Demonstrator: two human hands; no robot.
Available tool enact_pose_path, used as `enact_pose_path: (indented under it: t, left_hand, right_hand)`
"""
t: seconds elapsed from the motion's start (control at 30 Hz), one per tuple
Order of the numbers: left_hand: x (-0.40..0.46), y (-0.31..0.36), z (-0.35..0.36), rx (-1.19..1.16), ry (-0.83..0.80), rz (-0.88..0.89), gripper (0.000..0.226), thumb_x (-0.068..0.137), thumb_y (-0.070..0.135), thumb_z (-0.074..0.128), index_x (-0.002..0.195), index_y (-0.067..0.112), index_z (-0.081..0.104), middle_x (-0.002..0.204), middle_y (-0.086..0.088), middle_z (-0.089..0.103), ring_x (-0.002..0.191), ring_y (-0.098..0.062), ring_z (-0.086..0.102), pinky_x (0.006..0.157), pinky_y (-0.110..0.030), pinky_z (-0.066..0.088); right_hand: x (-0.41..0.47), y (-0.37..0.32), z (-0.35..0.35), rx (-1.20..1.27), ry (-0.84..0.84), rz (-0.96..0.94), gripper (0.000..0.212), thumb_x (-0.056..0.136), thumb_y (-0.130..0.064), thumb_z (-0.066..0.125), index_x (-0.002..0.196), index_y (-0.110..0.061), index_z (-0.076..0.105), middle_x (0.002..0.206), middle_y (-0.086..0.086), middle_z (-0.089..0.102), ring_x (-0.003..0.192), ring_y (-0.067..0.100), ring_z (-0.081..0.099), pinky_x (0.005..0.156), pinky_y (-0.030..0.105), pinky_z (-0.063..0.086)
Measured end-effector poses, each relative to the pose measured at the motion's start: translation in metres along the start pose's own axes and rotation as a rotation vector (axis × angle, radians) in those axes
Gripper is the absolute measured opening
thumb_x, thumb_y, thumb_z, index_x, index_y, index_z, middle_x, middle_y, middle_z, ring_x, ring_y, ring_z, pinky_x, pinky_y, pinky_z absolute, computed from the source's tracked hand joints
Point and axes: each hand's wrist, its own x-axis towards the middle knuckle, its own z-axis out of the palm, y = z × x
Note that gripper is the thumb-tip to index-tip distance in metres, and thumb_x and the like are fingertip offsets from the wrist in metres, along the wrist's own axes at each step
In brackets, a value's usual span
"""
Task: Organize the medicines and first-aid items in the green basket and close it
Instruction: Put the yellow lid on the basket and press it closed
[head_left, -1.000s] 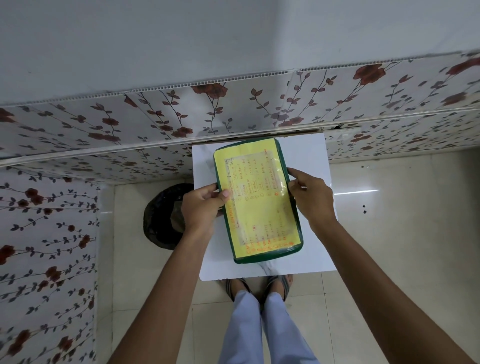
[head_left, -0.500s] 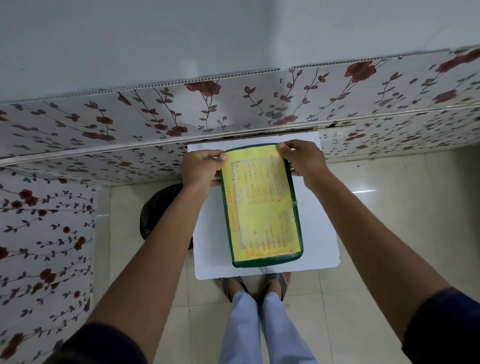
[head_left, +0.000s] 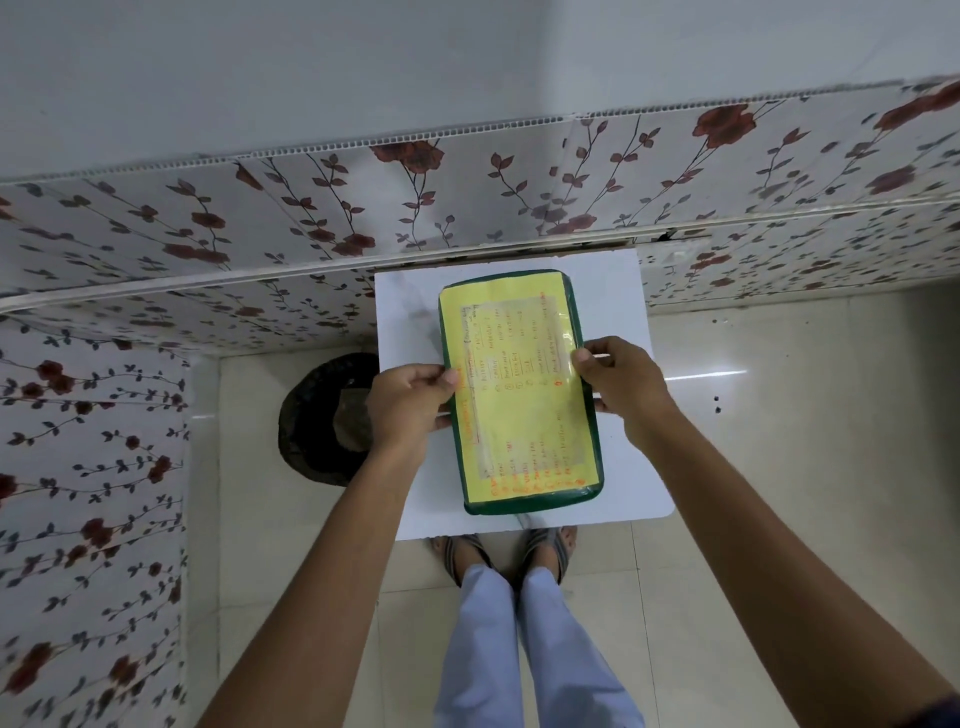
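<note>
The green basket (head_left: 519, 501) stands on a small white table (head_left: 623, 467) with its lid on. A yellow sheet with orange and dark handwriting (head_left: 519, 405) covers the lid. My left hand (head_left: 410, 405) grips the basket's left long edge at about mid-length, thumb on top of the lid. On the opposite long edge my right hand (head_left: 618, 384) holds it the same way. No medicines or first-aid items show; the lid hides the inside.
The white table stands against a wall clad in floral panels (head_left: 467, 208). A dark round object (head_left: 327, 421) sits on the floor left of the table. My feet in sandals (head_left: 504, 551) are at the table's near edge on glossy tiles.
Both hands slid from the basket's far corners back toward me to the middle of its long sides. The basket sits slightly straighter on the table.
</note>
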Motion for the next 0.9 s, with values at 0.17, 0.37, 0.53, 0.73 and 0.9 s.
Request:
enact_pose_path:
  t: [0.17, 0.37, 0.53, 0.73, 0.9]
  left_hand:
    - [0.008, 0.003, 0.004, -0.012, 0.034, 0.027, 0.007, 0.082, 0.009, 0.064, 0.087, 0.004, 0.063, 0.088, -0.014, 0.069, 0.075, -0.025, 0.066, 0.067, -0.036, 0.057]
    - [-0.026, -0.026, -0.010, 0.000, -0.147, -0.102, 0.023, 0.076, 0.001, 0.069, 0.094, 0.006, 0.057, 0.086, -0.007, 0.065, 0.081, -0.024, 0.065, 0.066, -0.037, 0.056]
    - [-0.032, -0.054, -0.004, -0.045, -0.037, -0.083, 0.015, 0.077, 0.000, 0.068, 0.075, 0.009, 0.055, 0.076, -0.009, 0.063, 0.078, -0.027, 0.063, 0.064, -0.034, 0.055]
    - [-0.031, -0.050, -0.009, -0.029, -0.120, -0.066, 0.014, 0.076, 0.002, 0.068, 0.077, 0.008, 0.055, 0.077, -0.008, 0.064, 0.070, -0.021, 0.064, 0.058, -0.029, 0.059]
    - [-0.045, -0.066, -0.012, -0.011, -0.151, -0.131, 0.020, 0.075, 0.001, 0.070, 0.083, 0.008, 0.054, 0.080, -0.008, 0.062, 0.072, -0.021, 0.064, 0.059, -0.028, 0.060]
  right_hand:
    - [0.005, 0.002, 0.003, 0.073, 0.053, -0.037, 0.016, 0.089, -0.027, 0.056, 0.097, -0.013, 0.055, 0.102, 0.007, 0.063, 0.097, 0.029, 0.062, 0.088, 0.044, 0.054]
    - [-0.025, 0.038, -0.013, 0.096, -0.201, 0.051, 0.026, 0.084, -0.010, 0.063, 0.108, -0.014, 0.052, 0.095, 0.009, 0.060, 0.100, 0.030, 0.062, 0.088, 0.048, 0.054]
    - [-0.036, 0.065, -0.005, 0.141, -0.073, 0.070, 0.014, 0.084, -0.009, 0.064, 0.078, -0.017, 0.054, 0.093, 0.014, 0.060, 0.094, 0.034, 0.063, 0.082, 0.047, 0.056]
    - [-0.040, 0.067, -0.001, 0.067, 0.010, 0.001, 0.008, 0.084, -0.015, 0.064, 0.084, -0.016, 0.056, 0.093, 0.010, 0.065, 0.085, 0.027, 0.064, 0.079, 0.040, 0.056]
    - [-0.055, 0.082, -0.001, 0.114, -0.062, 0.049, 0.024, 0.082, -0.016, 0.067, 0.102, -0.013, 0.055, 0.087, 0.000, 0.063, 0.081, 0.025, 0.065, 0.081, 0.041, 0.056]
